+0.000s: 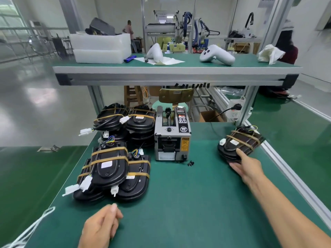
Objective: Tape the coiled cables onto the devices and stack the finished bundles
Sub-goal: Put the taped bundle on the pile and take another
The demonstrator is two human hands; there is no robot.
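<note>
On the upper shelf [179,69] in front of you, two white foam trays [101,48] are stacked at the far left. To their right lie a blue pen-like object [128,59], a white controller on paper [155,52], a second white controller [216,55], and a crumpled white cloth [270,53] at the far right. A socket with a black plug [236,109] hangs on the right post.

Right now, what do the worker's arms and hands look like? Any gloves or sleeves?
Both are bare: the left hand and right hand wear no gloves, rings or watch. The right forearm shows no sleeve as far as the picture reaches; the left is cut off at the wrist.
</note>
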